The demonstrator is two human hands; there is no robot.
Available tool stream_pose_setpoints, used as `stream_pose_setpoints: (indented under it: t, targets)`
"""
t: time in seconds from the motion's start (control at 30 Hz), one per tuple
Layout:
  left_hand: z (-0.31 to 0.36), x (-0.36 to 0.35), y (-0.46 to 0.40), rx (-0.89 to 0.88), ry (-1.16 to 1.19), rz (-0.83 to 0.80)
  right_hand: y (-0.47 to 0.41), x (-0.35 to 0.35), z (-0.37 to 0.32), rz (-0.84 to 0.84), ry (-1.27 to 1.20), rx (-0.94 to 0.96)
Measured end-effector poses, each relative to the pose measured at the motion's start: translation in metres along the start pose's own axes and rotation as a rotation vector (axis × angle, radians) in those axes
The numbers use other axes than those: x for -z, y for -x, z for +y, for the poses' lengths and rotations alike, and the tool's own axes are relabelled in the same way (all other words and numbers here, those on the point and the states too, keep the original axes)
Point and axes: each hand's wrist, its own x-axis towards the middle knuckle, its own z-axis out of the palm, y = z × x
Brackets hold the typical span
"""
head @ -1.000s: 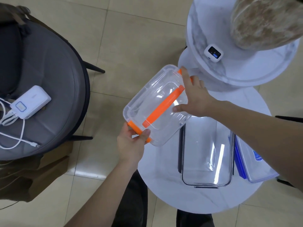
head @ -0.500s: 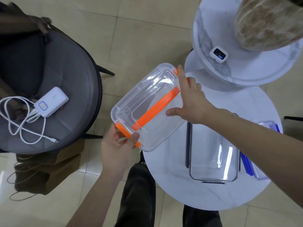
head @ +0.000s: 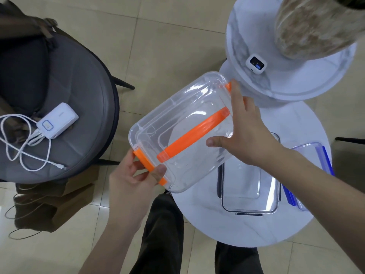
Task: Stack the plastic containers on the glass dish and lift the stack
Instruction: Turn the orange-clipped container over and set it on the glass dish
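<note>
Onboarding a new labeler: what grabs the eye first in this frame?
The clear container with orange handle and latches, held in mid-air by the left hand and right hand at the white round table's left edge. Then the empty glass dish on the table, beneath the right forearm.
</note>
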Motion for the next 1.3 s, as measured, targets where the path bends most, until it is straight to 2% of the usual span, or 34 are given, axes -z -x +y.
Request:
stream_pose_setpoints:
  t: [0.23, 0.67, 0.73, 0.9, 1.03, 1.13, 1.3]
  targets:
    - [0.012, -0.015, 0.015, 0.012, -0.049, -0.048, 0.036, 0.016, 0.023, 0.085, -0.09, -0.06]
    - [-0.004, -0.076, 0.051, 0.151, 0.085, -0.2, 0.097, 0.06, 0.085, 0.338, -0.307, -0.138]
    - [-0.006, -0.086, 0.056, 0.168, 0.11, -0.202, 0.104, 0.061, 0.097, 0.392, -0.399, -0.116]
    - [-0.018, -0.106, 0.07, 0.22, 0.169, -0.19, 0.115, 0.056, 0.132, 0.498, -0.867, -0.151]
    - [-0.03, -0.123, 0.085, 0.289, 0.192, -0.167, 0.118, 0.048, 0.154, 0.503, -1.197, -0.174]
    - [-0.037, -0.137, 0.096, 0.356, 0.207, -0.167, 0.117, 0.04, 0.168, 0.489, -1.287, -0.191]
    - [-0.042, -0.151, 0.105, 0.495, 0.321, -0.145, 0.105, 0.039, 0.178, 0.452, -1.248, -0.18]
